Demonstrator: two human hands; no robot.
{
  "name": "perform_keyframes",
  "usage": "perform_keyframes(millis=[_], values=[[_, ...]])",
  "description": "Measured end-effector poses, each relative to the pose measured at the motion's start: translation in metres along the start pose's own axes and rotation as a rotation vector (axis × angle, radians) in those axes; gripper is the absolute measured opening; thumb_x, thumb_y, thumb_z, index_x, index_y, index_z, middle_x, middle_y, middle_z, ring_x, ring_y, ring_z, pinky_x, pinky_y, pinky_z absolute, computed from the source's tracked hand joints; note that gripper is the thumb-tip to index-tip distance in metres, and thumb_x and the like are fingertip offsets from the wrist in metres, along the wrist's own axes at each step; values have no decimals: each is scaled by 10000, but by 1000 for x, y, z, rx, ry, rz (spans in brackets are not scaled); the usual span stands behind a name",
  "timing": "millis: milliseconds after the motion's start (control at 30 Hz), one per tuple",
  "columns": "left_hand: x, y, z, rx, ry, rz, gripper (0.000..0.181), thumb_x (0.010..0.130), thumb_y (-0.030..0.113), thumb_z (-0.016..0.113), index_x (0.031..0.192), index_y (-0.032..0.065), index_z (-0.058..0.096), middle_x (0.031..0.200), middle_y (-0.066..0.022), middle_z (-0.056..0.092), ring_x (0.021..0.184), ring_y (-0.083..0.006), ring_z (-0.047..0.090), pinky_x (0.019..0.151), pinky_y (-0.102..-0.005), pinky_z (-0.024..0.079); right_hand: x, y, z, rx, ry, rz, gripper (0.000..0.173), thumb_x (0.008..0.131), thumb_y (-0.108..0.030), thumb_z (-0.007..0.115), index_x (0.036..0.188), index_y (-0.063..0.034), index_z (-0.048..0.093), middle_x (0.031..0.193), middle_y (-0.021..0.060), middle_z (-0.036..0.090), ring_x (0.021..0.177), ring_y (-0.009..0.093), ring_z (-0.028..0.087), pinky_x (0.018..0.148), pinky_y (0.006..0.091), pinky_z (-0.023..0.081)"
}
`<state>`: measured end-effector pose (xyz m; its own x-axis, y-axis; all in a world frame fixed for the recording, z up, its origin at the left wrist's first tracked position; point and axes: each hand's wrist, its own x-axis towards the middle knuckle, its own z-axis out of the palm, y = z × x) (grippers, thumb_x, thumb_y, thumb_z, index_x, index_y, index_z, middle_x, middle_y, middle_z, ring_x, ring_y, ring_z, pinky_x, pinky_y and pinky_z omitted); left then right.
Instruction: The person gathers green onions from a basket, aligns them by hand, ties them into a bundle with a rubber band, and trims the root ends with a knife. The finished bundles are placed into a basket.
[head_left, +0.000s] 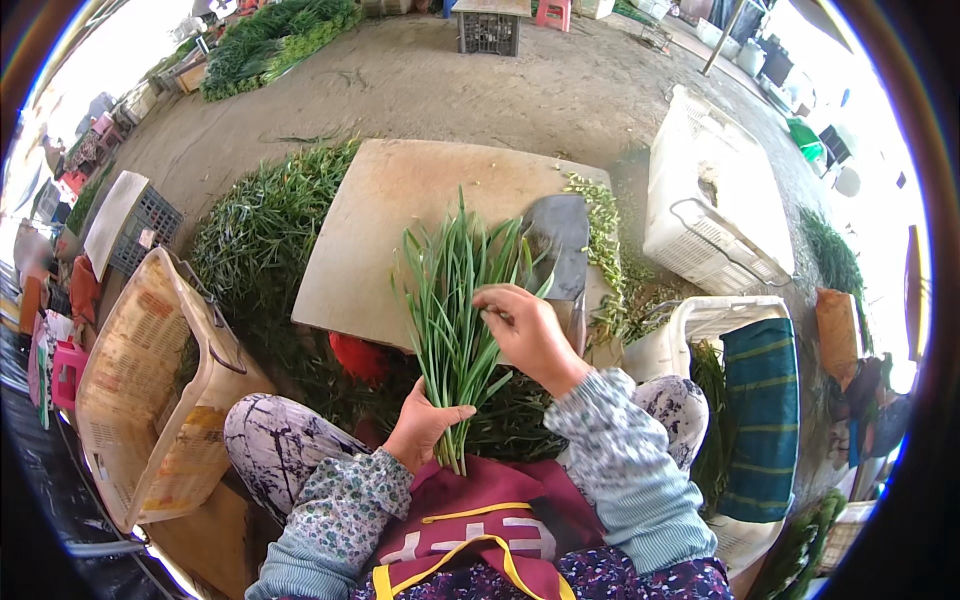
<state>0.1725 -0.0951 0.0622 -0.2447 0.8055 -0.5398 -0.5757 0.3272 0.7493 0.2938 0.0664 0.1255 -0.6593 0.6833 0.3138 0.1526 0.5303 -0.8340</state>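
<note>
A bunch of long green leaves, like garlic chives (457, 322), stands fanned out before me, its pale stems down by my maroon apron (480, 517). My left hand (427, 424) is closed round the lower stems. Above and to the right, my right hand (525, 330) is at the leaves with bent fingers; whether it pinches a leaf cannot be told. Behind the bunch lies a pale board (390, 217). On its right part rests a broad dark metal blade or plate (562, 247), partly behind the leaves, with short cut stem pieces (596, 225) beside it.
Loose leaves (262, 217) are heaped left of the board. A stained plastic basket (142, 390) stands at the left, a white basket (712, 195) at the far right. A nearer white basket (750, 304) holds leaves and a dark green cloth (761, 420). Red material (356, 356) shows under the board.
</note>
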Motion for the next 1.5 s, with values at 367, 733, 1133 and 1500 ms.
perform_keyframes(millis=[367, 733, 1133, 1500], values=[[4, -4, -7, -8, -36, -6, 532, 727, -132, 733, 1185, 14, 505, 1050, -89, 653, 889, -174, 664, 781, -322, 573, -17, 51, 34, -225, -87, 110, 134, 824, -101, 624, 904, -30, 704, 895, 141, 650, 885, 350, 627, 793, 424, 511], [5, -4, -6, -9, -44, 25, 534, 729, -121, 736, 1185, 25, 501, 1044, -77, 644, 886, -167, 664, 772, -316, 576, -4, 42, 61, -180, -17, 486, 346, 869, -333, 681, 851, 10, 713, 782, 208, 656, 742, 374, 638, 679, 414, 504], [4, -5, -4, 6, -30, 14, 534, 734, -114, 729, 1197, 38, 513, 1054, -60, 649, 891, -158, 657, 762, -306, 568, -19, 49, 56, 376, 140, 692, 129, 853, -93, 650, 888, 28, 629, 779, 13, 652, 671, 52, 527, 614, 217, 438], [7, -10, -11, 18, -51, 57, 534, 731, -113, 737, 1198, 17, 516, 1076, -61, 653, 940, -153, 651, 819, -299, 548, -26, 41, 39, 656, -133, 714, 217, 813, -52, 750, 1003, 4, 661, 859, 22, 665, 761, 97, 620, 711, 244, 503]])
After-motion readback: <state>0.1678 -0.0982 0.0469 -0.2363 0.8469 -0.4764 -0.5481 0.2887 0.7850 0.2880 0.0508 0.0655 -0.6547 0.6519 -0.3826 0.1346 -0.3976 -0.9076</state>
